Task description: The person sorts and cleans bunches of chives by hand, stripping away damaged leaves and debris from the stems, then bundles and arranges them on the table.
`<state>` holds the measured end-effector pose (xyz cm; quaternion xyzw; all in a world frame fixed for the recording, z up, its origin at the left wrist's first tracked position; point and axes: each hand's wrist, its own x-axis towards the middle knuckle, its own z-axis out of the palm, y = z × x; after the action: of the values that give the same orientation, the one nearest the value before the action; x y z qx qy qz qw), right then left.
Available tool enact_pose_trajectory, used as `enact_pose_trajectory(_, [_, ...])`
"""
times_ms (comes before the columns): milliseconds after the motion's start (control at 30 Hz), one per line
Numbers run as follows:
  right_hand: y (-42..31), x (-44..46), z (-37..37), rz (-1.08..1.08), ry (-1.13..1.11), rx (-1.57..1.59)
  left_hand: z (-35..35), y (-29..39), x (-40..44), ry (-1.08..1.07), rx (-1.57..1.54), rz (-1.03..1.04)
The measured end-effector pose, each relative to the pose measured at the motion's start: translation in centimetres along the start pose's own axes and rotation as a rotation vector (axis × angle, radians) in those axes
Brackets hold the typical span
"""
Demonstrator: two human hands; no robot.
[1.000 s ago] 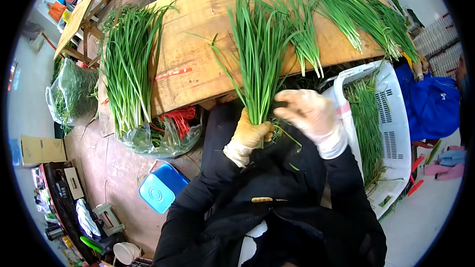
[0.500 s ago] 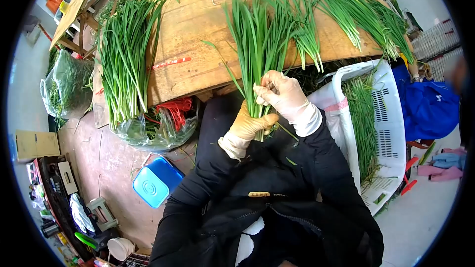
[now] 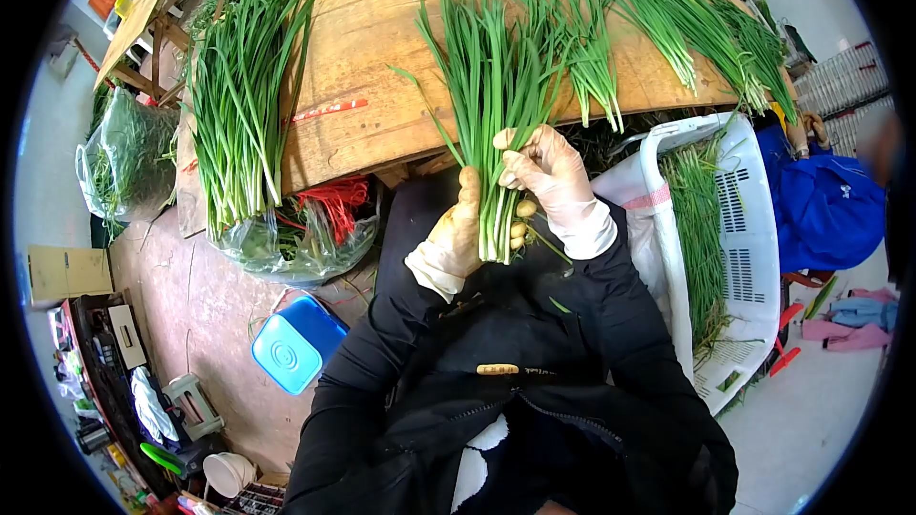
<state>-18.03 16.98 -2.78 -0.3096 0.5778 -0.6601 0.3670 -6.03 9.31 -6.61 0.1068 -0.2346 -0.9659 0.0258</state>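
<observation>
Well, the bunch (image 3: 489,95): long green leaves with pale stalk ends, held in the left grip, tips leaning away over the wooden desk (image 3: 382,76), ends pointing back toward the person's lap.
Left grip (image 3: 452,234): wrapped loosely round the lower stalks from behind, thumb upright along one side, fingertips showing on the other; I'd guess this cradle keeps the stalks together and their front exposed.
Right grip (image 3: 553,181): finger and thumb bent toward each other at the bunch's right edge, just above the left grip's fingertips; whether they pinch a leaf, I cannot tell from here.
Big pile (image 3: 243,105): on the desk, well left of the left grip, ends all toward the near edge, presumably to keep them aligned.
Small sheaf (image 3: 590,62): on the desk, beyond the right grip, ends facing the person, perhaps for easy picking up.
White crate (image 3: 759,272): right of the right grip, with greens (image 3: 695,238) inside, probably stood close for reach.
Red strings (image 3: 336,212): left of the left grip, by a clear bag (image 3: 329,257).
</observation>
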Motion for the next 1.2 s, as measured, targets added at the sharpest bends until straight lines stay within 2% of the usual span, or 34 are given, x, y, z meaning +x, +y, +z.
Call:
enact_pose_trajectory(100, [0.2,-0.1,-0.2,-0.007,-0.03,0.069,0.1,-0.1,0.1,0.011,-0.006,-0.01])
enact_pose_trajectory(167, [0.2,-0.1,-0.4,-0.116,-0.059,0.2,0.4,-0.1,-0.2,0.008,-0.013,0.03])
enact_pose_trajectory(233, [0.1,-0.2,-0.3,-0.143,-0.038,0.179,0.3,-0.1,-0.2,0.017,-0.016,0.018])
enact_pose_trajectory(300, [-0.4,-0.7,-0.2,-0.061,0.12,0.064,-0.1,-0.2,-0.2,0.02,0.004,0.009])
enact_pose_trajectory(333, [0.8,-0.4,-0.7,-0.164,0.037,0.117,-0.3,-0.2,-0.1,0.024,0.024,-0.001])
enact_pose_trajectory(367, [-0.1,-1.2,-0.3,-0.097,0.098,-0.066,-0.3,-0.3,0.0,0.021,0.024,-0.002])
enact_pose_trajectory(433, [-1.1,-1.1,0.2,-0.016,0.121,-0.737,-0.3,-0.6,-0.2,0.099,0.081,0.041])
enact_pose_trajectory(467, [-1.3,-0.9,0.7,-0.007,0.148,-0.8,0.0,-0.7,-0.3,0.158,0.106,0.057])
enact_pose_trajectory(500, [-0.5,-0.6,0.5,-0.058,0.155,-0.786,0.3,-0.7,-0.3,0.152,0.112,0.057])
enact_pose_trajectory(567, [-0.7,-0.5,0.6,0.221,0.134,-0.42,0.7,-0.6,-0.3,0.151,0.064,0.061])
enact_pose_trajectory(600, [-0.7,-0.7,0.8,0.214,0.132,-0.42,1.0,-0.4,-0.3,0.191,0.037,0.034])
enact_pose_trajectory(667, [-0.6,-1.7,1.3,-0.141,0.215,-0.443,0.8,-0.5,0.0,0.158,-0.006,0.038])
enact_pose_trajectory(700, [-0.1,-2.2,0.8,-0.399,0.231,-0.712,0.4,-0.6,0.1,0.127,-0.053,0.036])
enact_pose_trajectory(767, [0.3,-2.8,0.5,-0.733,0.133,-0.591,-1.0,-1.1,0.4,0.123,-0.09,-0.004])
enact_pose_trajectory(833, [0.4,-3.9,0.3,-0.749,-0.011,-0.41,-1.9,-1.5,0.6,0.048,-0.12,-0.028])
enact_pose_trajectory(867, [0.4,-4.9,0.7,-0.581,-0.006,-0.295,-1.2,-1.4,0.7,0.144,-0.144,-0.005])
enact_pose_trajectory(900, [0.3,-5.9,1.1,-0.414,-0.001,-0.181,-0.4,-1.1,0.7,0.141,-0.142,-0.003])
enact_pose_trajectory(967, [-0.1,-6.4,1.2,-0.269,-0.174,0.245,0.9,-0.4,0.7,0.29,-0.078,-0.063])
enact_pose_trajectory(1000, [-0.8,-7.5,0.8,-0.179,-0.248,0.231,0.8,-0.6,-0.4,0.109,0.044,-0.061])
enact_pose_trajectory(1033, [-1.3,-9.0,0.0,-0.089,-0.321,0.217,1.0,-0.5,-0.4,0.15,0.057,-0.088])
enact_pose_trajectory(1100, [-1.4,-11.0,-0.9,-0.219,-0.325,0.552,0.0,-0.6,-0.7,0.107,0.006,-0.074])
enact_pose_trajectory(1167, [-0.9,-11.4,-4.2,-0.189,-0.485,0.602,-0.7,0.1,-1.9,0.035,0.057,-0.146])
enact_pose_trajectory(1200, [-0.5,-12.1,-4.9,-0.224,-0.381,0.568,-1.1,0.4,-2.6,0.016,0.119,-0.159])
